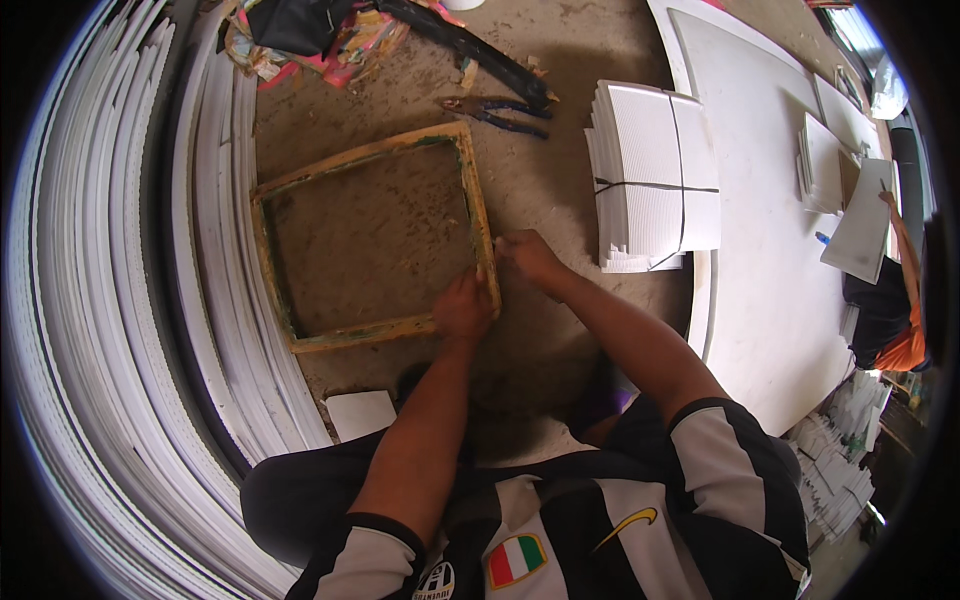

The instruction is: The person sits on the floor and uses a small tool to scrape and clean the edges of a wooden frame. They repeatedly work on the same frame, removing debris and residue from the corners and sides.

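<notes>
So the big square wooden frame with yellow-green stained edges (372,235) lay flat on the dusty concrete floor (540,190). Both hands sat at the frame's right rail: left hand (463,307) curled closed on its lower corner, right hand (527,256) pinching the rail just above. Blue-handled pliers (497,112) lay beyond the frame.

A tied bundle of white sheets (655,175) lies on the dirt floor (560,60) at about two o'clock. Blue-handled pliers (500,112) sit at twelve o'clock, beside a long black strip (470,45). A large white board (770,250) spreads at three o'clock. Stacked white panels (110,300) curve along nine o'clock. A small white tile (360,413) rests at seven o'clock.
</notes>
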